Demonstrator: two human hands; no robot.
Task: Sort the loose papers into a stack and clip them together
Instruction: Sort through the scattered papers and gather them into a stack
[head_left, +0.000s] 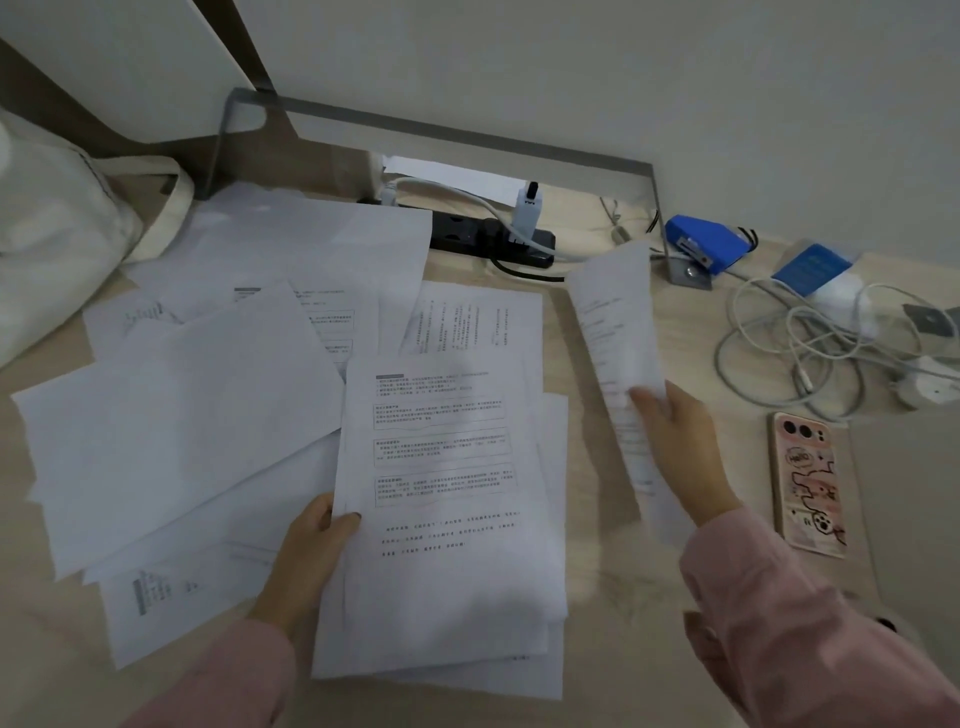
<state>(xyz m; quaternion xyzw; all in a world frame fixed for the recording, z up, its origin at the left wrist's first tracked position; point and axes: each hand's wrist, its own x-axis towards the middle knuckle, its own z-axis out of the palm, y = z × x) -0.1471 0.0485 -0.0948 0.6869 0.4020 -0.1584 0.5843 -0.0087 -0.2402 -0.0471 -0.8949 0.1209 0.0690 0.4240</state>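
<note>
- Papers, the loose papers, lie scattered and overlapping on the desk, in front of the black power strip and out to its left.
- My left hand grips the stack by its left edge, with my thumb on the printed top page.
- That stack sits straight in front of the power strip, on my side of the desk. Its edges are fanned, not squared.
- My right hand pinches a single sheet by its lower part. The sheet is raised and curved, in front of the power strip's right end, and too blurred to read.
- A phone in a pink case lies back up, well to the right of the power strip.
- White cables are tangled to the strip's right, and a blue box is nearer it.
- A cloth bag slumps far to the strip's left.
</note>
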